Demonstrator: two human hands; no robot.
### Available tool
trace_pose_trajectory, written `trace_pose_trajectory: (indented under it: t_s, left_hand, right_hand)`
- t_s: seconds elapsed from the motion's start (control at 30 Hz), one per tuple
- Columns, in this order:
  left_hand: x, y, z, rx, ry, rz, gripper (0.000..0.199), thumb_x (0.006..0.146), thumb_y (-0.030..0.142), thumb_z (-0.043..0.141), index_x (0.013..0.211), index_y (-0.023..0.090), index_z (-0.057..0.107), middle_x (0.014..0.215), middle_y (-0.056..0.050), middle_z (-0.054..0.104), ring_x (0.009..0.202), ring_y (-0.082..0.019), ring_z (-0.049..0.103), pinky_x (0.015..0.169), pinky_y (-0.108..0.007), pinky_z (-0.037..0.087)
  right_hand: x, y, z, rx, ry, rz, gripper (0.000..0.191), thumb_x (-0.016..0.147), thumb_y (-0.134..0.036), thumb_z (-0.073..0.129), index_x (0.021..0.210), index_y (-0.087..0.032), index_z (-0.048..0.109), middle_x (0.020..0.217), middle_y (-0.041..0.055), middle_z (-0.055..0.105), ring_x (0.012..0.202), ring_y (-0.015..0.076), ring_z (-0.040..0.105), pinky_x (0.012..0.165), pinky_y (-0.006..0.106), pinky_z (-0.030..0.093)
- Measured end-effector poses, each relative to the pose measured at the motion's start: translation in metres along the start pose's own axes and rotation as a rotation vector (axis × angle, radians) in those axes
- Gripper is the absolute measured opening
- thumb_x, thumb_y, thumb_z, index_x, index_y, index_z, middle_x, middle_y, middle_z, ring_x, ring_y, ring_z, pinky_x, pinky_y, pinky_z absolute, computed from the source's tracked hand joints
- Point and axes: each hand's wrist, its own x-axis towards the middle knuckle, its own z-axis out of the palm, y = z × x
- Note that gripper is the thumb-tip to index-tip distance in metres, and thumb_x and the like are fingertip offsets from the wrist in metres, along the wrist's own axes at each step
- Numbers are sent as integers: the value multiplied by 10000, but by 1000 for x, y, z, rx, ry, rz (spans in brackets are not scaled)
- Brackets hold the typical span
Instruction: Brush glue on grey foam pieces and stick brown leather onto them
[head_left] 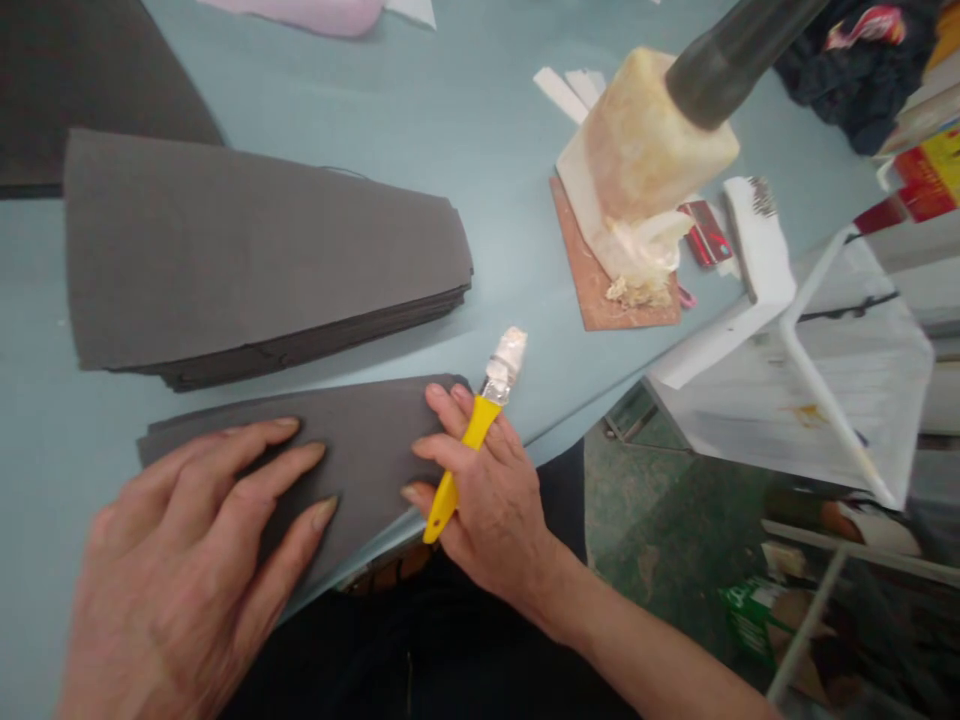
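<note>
Dark grey cut sheets (360,430) lie at the table's near edge. Across their left part my left hand (202,540) rests with its fingers spread, pressing on the top sheet. My right hand (491,490) holds a yellow-handled paintbrush (480,420) tucked between its fingers. The brush's bristles are coated in whitish stuff and point away from me. The fingertips of that same hand touch the right end of the sheets. Just beyond lies a thick stack of similar grey tapered pieces (255,260).
A yellowed plastic container (637,140) with a black tube stands on a brown board (581,265), crusted with dried residue. Near it are a red box (705,233) and white strips (566,92). A larger dark sheet (90,90) lies far left. A white frame (840,370) stands beyond the table's right edge.
</note>
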Motion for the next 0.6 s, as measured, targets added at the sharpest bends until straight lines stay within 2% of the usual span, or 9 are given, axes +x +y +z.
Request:
trace_pose_trajectory:
  t_s: [0.17,0.3,0.43,0.53,0.6]
  left_hand:
    - [5,3,-4,48,-17,25,348,1059,307,620,1381,176,623,1474,-173,666,1307,-438,661,1117,-621,521]
    - [6,6,-7,43,-11,40,331,1077,338,586,1367,186,637,1479,-159,671,1306,-404,665,1133,-596,512]
    - [2,8,-11,49,17,44,342,1069,321,574,1396,238,633,1498,-104,670,1344,-324,650,1178,-500,489]
    - [-2,6,-10,87,32,83,355,1053,301,594,1398,235,642,1484,-89,686,1369,-282,645,1170,-420,510]
    - [-3,6,-8,110,39,64,362,1048,295,607,1404,252,649,1490,-67,691,1391,-257,637,1179,-384,520]
  right_hand:
    - [-27,28,-16,-28,69,69,189,1044,-163,621,1210,-250,592,1466,111,752,1472,245,655,1274,468,437]
    - [-37,36,-24,-5,175,81,180,1023,-149,638,1157,-258,586,1389,113,792,1402,249,711,1213,487,494]
    - [-32,32,-28,86,227,36,159,1014,-164,628,1146,-245,590,1376,147,791,1384,244,721,1148,473,569]
    - [-21,33,-36,169,284,11,106,1010,-199,630,1098,-253,609,1380,141,788,1291,240,766,1090,460,617]
    - [-14,38,-48,261,311,3,80,1015,-235,640,1088,-258,616,1353,144,800,1191,248,804,968,421,670]
